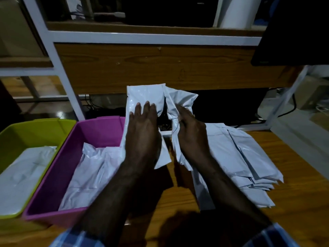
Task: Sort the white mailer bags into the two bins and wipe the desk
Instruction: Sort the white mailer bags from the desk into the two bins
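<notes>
- While both hands are raised over the desk, each carries one white mailer bag between the bins and the loose pile.
- Left hand: fingers lie straight and spread flat on the left bag; whether the thumb clamps it from beneath cannot be told.
- Right hand: fingers curl round the right bag, which crumples at the grip.
- Location of stock: unsorted pile of bags on the desk, right; sorted bags in the pink bin, centre-left, and the green bin, far left.
- Handling, as judged: the bags appear light, thin, limp and glossy, therefore probably slippery. Take hold near an edge or corner with a pinch, one bag at a time; a flat palm alone may let the film slide.
- Markings: no brand, label or legible writing is visible on the bags or bins.
</notes>
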`<action>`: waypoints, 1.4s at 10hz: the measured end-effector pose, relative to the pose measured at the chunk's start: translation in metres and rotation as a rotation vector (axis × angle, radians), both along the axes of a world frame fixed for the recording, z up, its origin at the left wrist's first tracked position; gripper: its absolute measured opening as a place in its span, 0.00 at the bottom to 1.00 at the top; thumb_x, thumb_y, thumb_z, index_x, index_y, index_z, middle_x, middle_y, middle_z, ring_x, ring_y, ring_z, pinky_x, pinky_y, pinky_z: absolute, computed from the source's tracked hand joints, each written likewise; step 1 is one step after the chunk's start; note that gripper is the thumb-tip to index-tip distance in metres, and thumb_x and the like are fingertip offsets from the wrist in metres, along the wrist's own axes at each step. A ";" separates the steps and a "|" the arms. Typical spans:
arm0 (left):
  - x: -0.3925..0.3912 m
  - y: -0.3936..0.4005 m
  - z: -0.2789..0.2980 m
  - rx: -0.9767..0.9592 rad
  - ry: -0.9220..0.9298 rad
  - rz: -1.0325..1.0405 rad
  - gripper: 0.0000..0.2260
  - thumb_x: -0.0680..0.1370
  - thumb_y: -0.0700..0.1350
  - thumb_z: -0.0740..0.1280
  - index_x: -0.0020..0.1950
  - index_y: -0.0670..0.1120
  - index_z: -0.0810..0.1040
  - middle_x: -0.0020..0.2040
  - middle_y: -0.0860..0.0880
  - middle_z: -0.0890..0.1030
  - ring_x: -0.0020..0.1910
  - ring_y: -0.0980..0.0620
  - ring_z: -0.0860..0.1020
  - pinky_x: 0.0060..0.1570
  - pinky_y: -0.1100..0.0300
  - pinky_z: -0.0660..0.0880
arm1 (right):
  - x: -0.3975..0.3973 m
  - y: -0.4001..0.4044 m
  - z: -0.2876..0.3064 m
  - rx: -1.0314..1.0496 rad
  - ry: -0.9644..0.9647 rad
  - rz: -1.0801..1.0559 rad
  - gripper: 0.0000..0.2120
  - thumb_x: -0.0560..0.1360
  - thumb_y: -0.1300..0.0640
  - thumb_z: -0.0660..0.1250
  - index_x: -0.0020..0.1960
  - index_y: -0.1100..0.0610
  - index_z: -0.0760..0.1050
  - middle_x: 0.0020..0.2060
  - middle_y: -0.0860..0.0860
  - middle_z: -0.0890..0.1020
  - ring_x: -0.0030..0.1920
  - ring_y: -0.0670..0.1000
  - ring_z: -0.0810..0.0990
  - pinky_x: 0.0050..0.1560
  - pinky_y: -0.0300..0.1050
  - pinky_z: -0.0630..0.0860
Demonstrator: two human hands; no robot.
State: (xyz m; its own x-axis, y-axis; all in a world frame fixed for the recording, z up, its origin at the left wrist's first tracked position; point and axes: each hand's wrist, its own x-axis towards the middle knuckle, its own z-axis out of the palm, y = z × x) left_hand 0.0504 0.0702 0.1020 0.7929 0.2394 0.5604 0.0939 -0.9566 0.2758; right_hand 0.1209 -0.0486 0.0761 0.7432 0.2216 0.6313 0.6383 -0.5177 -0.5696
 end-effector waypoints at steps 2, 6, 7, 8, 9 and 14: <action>-0.034 0.086 -0.005 0.035 0.094 0.043 0.29 0.69 0.28 0.64 0.71 0.35 0.66 0.70 0.36 0.69 0.71 0.35 0.63 0.68 0.42 0.64 | -0.033 0.076 0.002 -0.063 0.079 0.068 0.26 0.76 0.71 0.57 0.71 0.57 0.70 0.67 0.53 0.76 0.68 0.52 0.72 0.71 0.41 0.64; -0.067 0.171 -0.081 0.012 0.413 0.011 0.28 0.75 0.39 0.61 0.75 0.37 0.59 0.74 0.39 0.63 0.74 0.39 0.59 0.73 0.50 0.58 | -0.090 0.171 -0.038 -0.357 0.301 0.113 0.30 0.74 0.71 0.56 0.74 0.53 0.64 0.71 0.52 0.70 0.72 0.51 0.66 0.72 0.47 0.63; -0.059 0.174 -0.102 0.132 0.574 0.004 0.29 0.78 0.43 0.60 0.76 0.37 0.54 0.76 0.39 0.58 0.75 0.41 0.56 0.74 0.49 0.52 | -0.090 0.174 -0.056 -0.438 0.348 0.095 0.29 0.75 0.71 0.57 0.74 0.55 0.65 0.69 0.54 0.73 0.69 0.52 0.70 0.70 0.48 0.67; -0.050 0.176 -0.116 0.216 0.645 -0.009 0.26 0.77 0.45 0.61 0.73 0.38 0.61 0.72 0.40 0.65 0.72 0.42 0.62 0.73 0.49 0.54 | -0.087 0.176 -0.068 -0.526 0.407 0.088 0.25 0.76 0.68 0.57 0.72 0.56 0.67 0.65 0.54 0.76 0.65 0.53 0.74 0.67 0.47 0.70; -0.044 0.183 -0.129 0.248 0.684 0.016 0.25 0.77 0.46 0.62 0.72 0.39 0.64 0.69 0.40 0.68 0.70 0.41 0.65 0.72 0.48 0.57 | -0.084 0.178 -0.075 -0.598 0.472 0.101 0.22 0.78 0.64 0.56 0.72 0.59 0.66 0.63 0.56 0.77 0.64 0.57 0.75 0.65 0.49 0.69; -0.056 0.198 -0.136 0.178 0.741 0.000 0.33 0.72 0.48 0.70 0.71 0.33 0.65 0.71 0.30 0.63 0.68 0.32 0.67 0.61 0.40 0.70 | -0.066 0.185 -0.078 -0.900 0.675 0.185 0.27 0.78 0.63 0.58 0.76 0.60 0.56 0.77 0.62 0.50 0.77 0.63 0.50 0.75 0.59 0.52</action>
